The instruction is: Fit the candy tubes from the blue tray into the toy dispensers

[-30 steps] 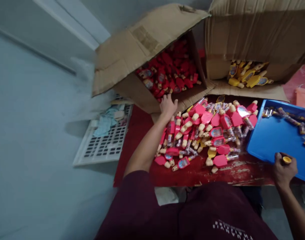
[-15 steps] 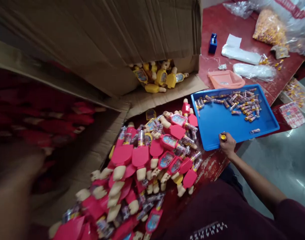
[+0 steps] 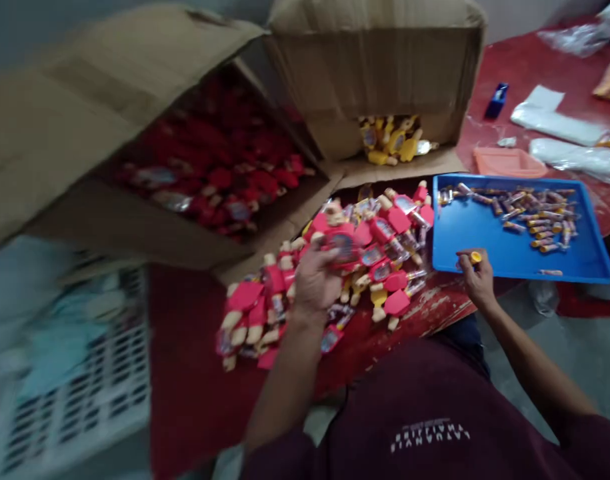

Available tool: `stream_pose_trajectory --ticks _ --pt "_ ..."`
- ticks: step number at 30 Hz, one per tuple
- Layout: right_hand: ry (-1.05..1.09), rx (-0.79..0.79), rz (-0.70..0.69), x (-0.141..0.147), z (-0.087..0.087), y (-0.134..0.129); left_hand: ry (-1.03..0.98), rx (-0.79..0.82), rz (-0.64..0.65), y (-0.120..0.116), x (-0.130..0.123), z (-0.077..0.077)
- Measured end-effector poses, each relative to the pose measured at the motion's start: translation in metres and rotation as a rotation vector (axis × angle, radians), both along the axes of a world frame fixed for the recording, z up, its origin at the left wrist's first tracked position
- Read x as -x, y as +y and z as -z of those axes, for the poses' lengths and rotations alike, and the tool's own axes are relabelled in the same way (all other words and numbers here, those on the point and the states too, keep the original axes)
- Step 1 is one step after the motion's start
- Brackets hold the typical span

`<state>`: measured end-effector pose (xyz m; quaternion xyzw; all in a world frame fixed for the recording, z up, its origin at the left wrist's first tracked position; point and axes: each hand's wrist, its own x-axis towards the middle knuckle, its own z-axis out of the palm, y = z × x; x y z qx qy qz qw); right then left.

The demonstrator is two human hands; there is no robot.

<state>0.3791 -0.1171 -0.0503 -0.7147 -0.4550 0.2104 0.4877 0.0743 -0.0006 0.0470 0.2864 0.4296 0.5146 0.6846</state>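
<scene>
The left hand (image 3: 312, 283) closes around a pink plastic toy with a round printed label (image 3: 343, 245), which sits just past the curled fingers, slightly blurred. Below it lies a heaped pile of pink and cream plastic toys (image 3: 385, 247) on a worn red table (image 3: 199, 380). The right hand (image 3: 477, 280) grips narrowly, thumb against forefinger, on a small clear tube with a yellow cap (image 3: 475, 257), held just over the near edge of a shallow blue plastic tray (image 3: 485, 243), where many similar small tubes (image 3: 529, 213) lie scattered. Beyond the pile stand an open cardboard box of red toys (image 3: 149, 200) and an open cardboard box of yellow toys (image 3: 385, 87).
</scene>
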Motion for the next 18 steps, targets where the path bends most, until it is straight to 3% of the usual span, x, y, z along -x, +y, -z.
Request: stream_pose_trajectory --ticks 4,7,10,13,16,18 --pt "0.163 0.037 -0.249 0.035 -0.045 -0.010 -0.147 0.039 0.103 -0.048 -0.040 0.016" --pt "0.413 0.039 -0.330 0.053 -0.063 -0.021 -0.211 0.077 0.176 -0.074 -0.051 0.022" --pt "0.549 0.020 -0.356 0.058 -0.067 -0.033 -0.254 0.100 0.174 -0.091 -0.055 0.024" --pt "0.544 0.042 -0.367 0.058 -0.068 -0.043 -0.262 0.094 0.170 -0.102 -0.059 0.022" --pt "0.446 0.040 -0.408 0.057 -0.071 -0.051 -0.241 0.058 0.172 -0.106 -0.063 0.014" --pt "0.252 -0.034 -0.436 0.058 -0.073 -0.054 -0.244 0.041 0.185 -0.108 -0.066 0.009"
